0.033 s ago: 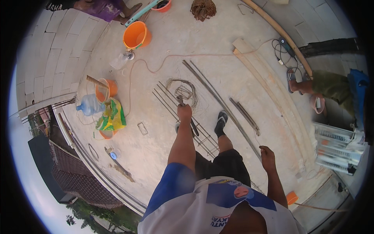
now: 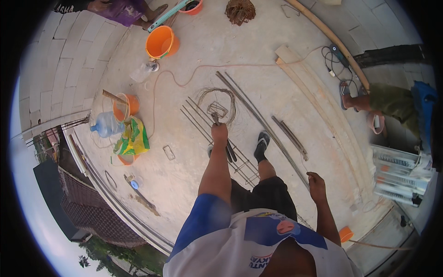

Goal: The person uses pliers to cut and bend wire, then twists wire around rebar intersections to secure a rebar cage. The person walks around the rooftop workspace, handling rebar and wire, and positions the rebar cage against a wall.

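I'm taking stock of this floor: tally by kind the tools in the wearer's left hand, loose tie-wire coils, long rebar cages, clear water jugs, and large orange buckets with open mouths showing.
Hand tool in the left hand: 1
Wire coil: 1
Rebar cage: 1
Water jug: 1
Orange buckets: 2
Total: 6

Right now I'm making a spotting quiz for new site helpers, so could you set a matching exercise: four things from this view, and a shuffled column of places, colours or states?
Things:
1. Left hand
2. Wire coil
3. Water jug
4. Plastic bag

Descriptions:
A. See-through, bluish
B. Closed around a tool with dark handles
C. Green and yellow
D. Lying in loose loops on the floor

Pairs: 1-B, 2-D, 3-A, 4-C
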`<state>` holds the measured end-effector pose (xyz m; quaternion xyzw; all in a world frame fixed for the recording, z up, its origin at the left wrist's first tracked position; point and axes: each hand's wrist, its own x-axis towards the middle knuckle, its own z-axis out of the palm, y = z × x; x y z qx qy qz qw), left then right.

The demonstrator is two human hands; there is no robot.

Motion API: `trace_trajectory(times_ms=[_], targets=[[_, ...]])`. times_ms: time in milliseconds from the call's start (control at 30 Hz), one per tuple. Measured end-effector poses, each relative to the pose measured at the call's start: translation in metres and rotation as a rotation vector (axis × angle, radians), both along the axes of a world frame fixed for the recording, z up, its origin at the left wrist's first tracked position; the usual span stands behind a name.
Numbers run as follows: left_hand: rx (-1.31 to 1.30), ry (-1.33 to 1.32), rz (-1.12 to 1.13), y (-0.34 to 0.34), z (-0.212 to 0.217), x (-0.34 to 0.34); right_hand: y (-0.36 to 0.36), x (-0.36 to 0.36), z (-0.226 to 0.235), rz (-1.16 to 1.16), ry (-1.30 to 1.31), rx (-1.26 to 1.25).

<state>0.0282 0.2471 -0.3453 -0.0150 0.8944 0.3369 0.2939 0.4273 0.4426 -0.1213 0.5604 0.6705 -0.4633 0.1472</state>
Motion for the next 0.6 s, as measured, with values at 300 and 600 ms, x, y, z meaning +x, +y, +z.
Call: trace_trajectory(times_ms=[300,600], targets=[[0.393,-0.820,0.101,0.086,0.154,0.066,-0.013,-0.074,0.010,0.022,0.350,0.155],[0.537,-0.632,-0.157,0.138,0.200,0.105,-0.021,-0.094,0.042,0.170,0.299,0.054]])
